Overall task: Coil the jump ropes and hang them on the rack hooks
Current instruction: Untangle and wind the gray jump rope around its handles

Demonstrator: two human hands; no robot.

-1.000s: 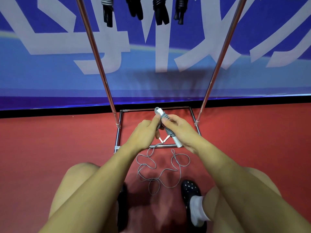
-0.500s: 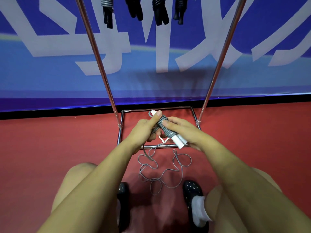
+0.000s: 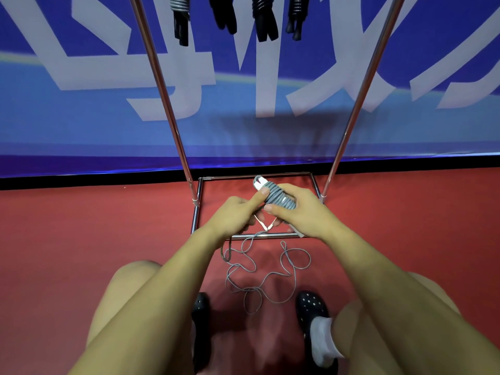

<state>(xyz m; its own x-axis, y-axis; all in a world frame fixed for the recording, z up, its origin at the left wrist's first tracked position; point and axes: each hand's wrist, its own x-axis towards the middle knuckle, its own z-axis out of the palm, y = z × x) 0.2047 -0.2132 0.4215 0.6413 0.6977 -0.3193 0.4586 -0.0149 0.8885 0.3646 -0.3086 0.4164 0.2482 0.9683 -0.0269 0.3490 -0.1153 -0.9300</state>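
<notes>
A grey jump rope with white handles [image 3: 278, 197] is partly wound round its handles. My right hand [image 3: 300, 212] grips the wound bundle from the right. My left hand [image 3: 238, 212] holds the rope, its thumb pressed on the coils near the upper handle end. The loose rest of the rope [image 3: 259, 269] lies in loops on the red floor between my feet. Several coiled ropes with black handles [image 3: 262, 20] hang from the rack at the top edge; the hooks are out of view.
The rack's two chrome uprights [image 3: 162, 90] slant up from a rectangular chrome base frame [image 3: 196, 212] on the red floor. A blue and white banner [image 3: 81, 117] stands behind. My knees and black clogs [image 3: 311, 307] fill the bottom.
More grey turns have been wound round the handles, so the bundle is thicker. The loose rope on the floor has shortened slightly, and my hands have shifted around the bundle.
</notes>
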